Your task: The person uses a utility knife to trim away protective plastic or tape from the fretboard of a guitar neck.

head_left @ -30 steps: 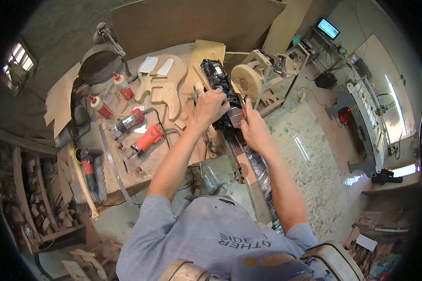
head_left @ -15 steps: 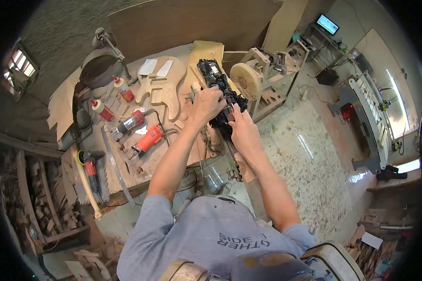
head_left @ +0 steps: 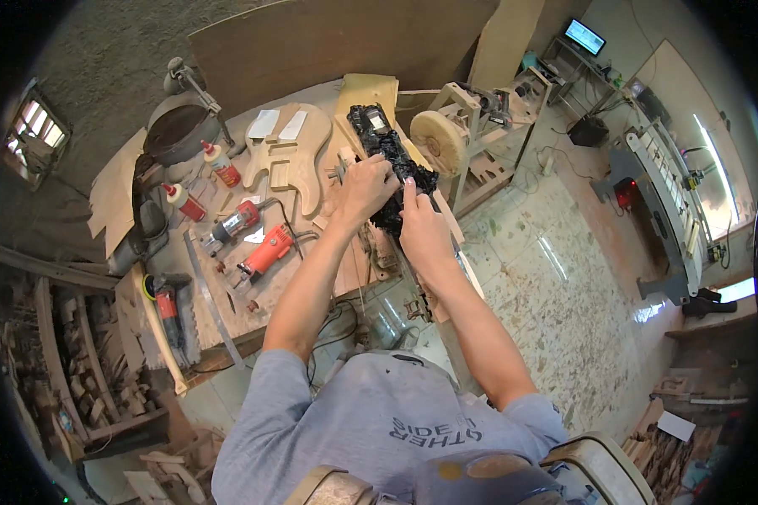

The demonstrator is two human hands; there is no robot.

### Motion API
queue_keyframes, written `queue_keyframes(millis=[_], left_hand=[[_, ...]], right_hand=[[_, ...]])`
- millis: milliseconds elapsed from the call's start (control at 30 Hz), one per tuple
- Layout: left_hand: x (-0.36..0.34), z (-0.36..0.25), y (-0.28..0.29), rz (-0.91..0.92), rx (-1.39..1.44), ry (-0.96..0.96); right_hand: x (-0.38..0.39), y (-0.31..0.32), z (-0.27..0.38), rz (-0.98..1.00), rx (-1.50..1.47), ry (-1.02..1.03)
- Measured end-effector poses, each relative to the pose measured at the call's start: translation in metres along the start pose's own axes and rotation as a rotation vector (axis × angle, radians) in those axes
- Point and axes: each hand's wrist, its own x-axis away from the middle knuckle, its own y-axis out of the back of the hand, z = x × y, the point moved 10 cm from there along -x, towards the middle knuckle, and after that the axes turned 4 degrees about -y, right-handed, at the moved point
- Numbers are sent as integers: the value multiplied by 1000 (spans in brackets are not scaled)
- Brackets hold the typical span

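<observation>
A long bundle of glossy, crumpled black strips [head_left: 377,139] lies along the right edge of the workbench, with a small pale patch near its far end. My left hand [head_left: 367,187] comes over its left side, fingers bent down and closed on the black strips. Just to the right and nearer, my right hand [head_left: 425,234] is closed at the bundle's near part, its thumb and index finger close to the left hand. What exactly lies between my fingertips is partly hidden. A pale wooden electric guitar body [head_left: 307,160] with cut-out pockets lies left of the bundle.
The workbench [head_left: 253,324] holds an orange-red power tool [head_left: 267,254], a red and grey one [head_left: 234,223], two glue bottles [head_left: 184,202] and a long metal ruler [head_left: 212,299]. A round buffing wheel [head_left: 436,141] stands right of the bundle. An angle polisher [head_left: 167,311] lies at the left edge.
My right hand has moved slightly left and nearer along the bundle. The greyish piece visible between my hands earlier no longer shows. My left hand has shifted only a little.
</observation>
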Motion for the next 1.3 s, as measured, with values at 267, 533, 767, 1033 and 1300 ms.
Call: queue_keyframes(millis=[267,533,767,1033,1300], left_hand=[[-2,0,0,-39,-6,-23],[2,2,-5,-59,34,22],[8,15,0,-144,146,140],[11,12,3,-96,128,205],[-28,4,-17,335,-43,-110]], right_hand=[[-4,3,5,-10,45,-19],[1,0,-2,-17,56,-8],[-10,1,-8,-66,-13,14],[-2,7,-18,-8,-162,-97],[-3,6,-18,-46,-148,-72]])
